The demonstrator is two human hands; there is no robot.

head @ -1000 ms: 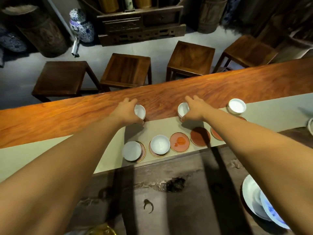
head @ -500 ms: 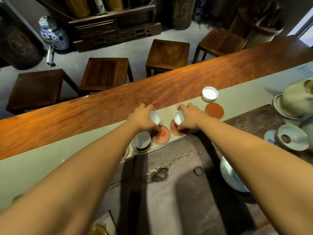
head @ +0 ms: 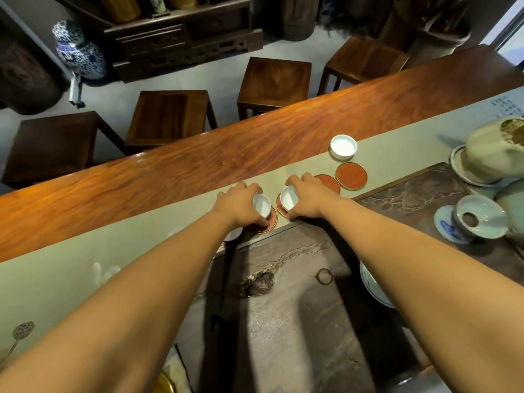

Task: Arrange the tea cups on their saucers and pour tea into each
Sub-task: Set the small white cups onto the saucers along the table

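Observation:
My left hand grips a small white tea cup over a red gold-rimmed saucer. My right hand grips another white cup on the neighbouring red saucer. To the right lie two bare red saucers, one partly under my right hand and one further right. A third white cup stands alone on the pale runner behind them. Under my left forearm, another white cup peeks out; its saucer is mostly hidden.
A dark stone tea tray lies in front of me. At the right stand a celadon strainer on a blue-patterned dish, a large pale lidded vessel and a white plate. Wooden stools stand beyond the long red-wood table.
Both hands carried their cups from the far edge of the runner back toward me and down onto the two middle red saucers. The view has shifted rightward.

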